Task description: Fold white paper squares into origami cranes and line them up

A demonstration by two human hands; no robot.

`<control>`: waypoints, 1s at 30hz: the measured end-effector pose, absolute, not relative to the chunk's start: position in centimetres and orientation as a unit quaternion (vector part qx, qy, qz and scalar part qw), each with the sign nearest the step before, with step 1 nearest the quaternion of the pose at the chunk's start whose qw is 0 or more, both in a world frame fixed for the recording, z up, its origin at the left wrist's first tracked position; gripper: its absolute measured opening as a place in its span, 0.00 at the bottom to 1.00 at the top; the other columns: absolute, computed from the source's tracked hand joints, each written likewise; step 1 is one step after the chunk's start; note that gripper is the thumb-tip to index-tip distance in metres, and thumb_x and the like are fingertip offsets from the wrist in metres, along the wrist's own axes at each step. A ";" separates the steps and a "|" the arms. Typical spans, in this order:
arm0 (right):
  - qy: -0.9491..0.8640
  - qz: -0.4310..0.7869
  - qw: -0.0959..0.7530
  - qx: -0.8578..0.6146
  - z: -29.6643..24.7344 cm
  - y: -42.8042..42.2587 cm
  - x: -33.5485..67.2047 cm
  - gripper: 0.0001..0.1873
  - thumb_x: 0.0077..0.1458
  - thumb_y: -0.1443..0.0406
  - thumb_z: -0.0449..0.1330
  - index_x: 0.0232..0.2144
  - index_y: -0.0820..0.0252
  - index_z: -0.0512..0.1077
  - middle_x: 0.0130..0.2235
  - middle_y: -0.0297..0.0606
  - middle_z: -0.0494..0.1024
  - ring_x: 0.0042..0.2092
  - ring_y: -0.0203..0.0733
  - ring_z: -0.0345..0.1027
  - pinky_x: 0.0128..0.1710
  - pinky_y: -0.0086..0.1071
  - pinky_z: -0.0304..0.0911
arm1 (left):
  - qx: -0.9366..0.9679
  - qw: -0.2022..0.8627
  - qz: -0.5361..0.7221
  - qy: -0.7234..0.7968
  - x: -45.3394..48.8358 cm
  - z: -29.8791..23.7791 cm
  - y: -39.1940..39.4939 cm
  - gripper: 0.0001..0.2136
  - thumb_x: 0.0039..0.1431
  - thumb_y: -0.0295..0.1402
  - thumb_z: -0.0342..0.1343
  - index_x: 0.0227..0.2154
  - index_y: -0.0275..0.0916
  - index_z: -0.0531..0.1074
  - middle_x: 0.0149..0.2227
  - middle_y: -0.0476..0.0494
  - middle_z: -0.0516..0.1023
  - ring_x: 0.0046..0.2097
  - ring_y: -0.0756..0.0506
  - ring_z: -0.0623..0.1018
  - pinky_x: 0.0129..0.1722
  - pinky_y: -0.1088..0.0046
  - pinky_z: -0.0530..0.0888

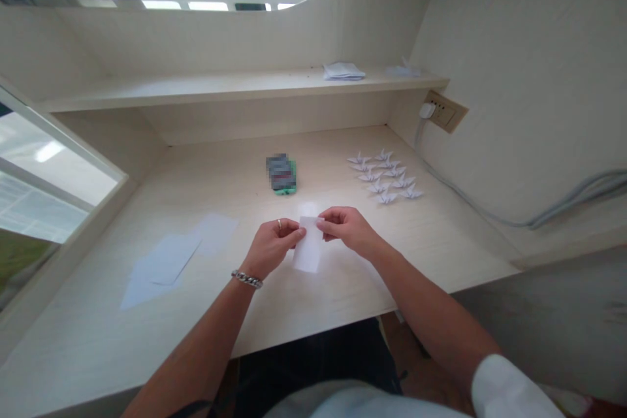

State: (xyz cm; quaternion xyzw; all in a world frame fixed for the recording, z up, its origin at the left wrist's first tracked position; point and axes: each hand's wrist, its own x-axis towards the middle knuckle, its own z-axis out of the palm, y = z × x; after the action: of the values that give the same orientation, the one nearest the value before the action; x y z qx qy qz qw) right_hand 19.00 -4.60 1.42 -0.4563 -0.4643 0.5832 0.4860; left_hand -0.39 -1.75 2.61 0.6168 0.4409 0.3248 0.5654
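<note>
A narrow white piece of paper (308,249), apparently folded, is held upright-looking in front of me, just above the desk. My left hand (275,245) pinches its upper left edge between thumb and fingers; a ring and a chain bracelet show on this side. At the upper right corner, my right hand (345,227) grips the same paper between thumb and curled fingers. To the right, several folded white paper cranes (385,176) stand in two rows. Flat white sheets (169,260) lie overlapping on the left.
Behind the hands a green packet (287,191) with a blurred front lies on the desk (215,163). A shelf (220,90) runs along the back, bearing folded white paper (343,71). A cable (470,206) hangs from the wall socket (447,111) at the right.
</note>
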 end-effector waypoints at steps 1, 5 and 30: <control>-0.477 0.569 0.483 -0.465 1.4 -4.2 18.8 0.21 0.39 0.53 0.70 0.30 0.63 0.74 0.24 0.33 0.76 0.26 0.34 0.69 0.30 0.30 0.68 | 0.617 0.565 0.326 0.441 -0.4 2.7 -1.5 0.14 0.46 0.41 0.63 0.28 0.33 0.76 0.27 0.44 0.79 0.28 0.48 0.76 0.29 0.72 0.73; -0.495 0.570 0.454 -0.472 1.4 -2.6 18.4 0.17 0.41 0.56 0.69 0.28 0.64 0.73 0.22 0.34 0.76 0.26 0.35 0.71 0.28 0.30 0.69 | 0.613 0.552 0.339 0.452 -0.4 3.1 -0.4 0.13 0.46 0.41 0.64 0.29 0.34 0.77 0.27 0.44 0.80 0.26 0.48 0.75 0.25 0.75 0.70; -0.411 0.681 0.455 -0.400 -0.2 -1.0 17.8 0.15 0.41 0.66 0.68 0.36 0.64 0.79 0.25 0.41 0.81 0.28 0.38 0.76 0.34 0.34 0.73 | 0.596 0.536 0.378 0.463 -1.8 1.9 0.6 0.07 0.45 0.33 0.63 0.27 0.37 0.80 0.27 0.45 0.81 0.26 0.51 0.74 0.23 0.79 0.68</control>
State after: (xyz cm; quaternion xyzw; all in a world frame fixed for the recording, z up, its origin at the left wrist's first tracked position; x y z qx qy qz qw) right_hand 17.76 -0.97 -0.17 -0.4004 -0.4112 0.6808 0.4551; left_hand -1.85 0.61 1.91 0.5960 0.4631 0.3784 0.5358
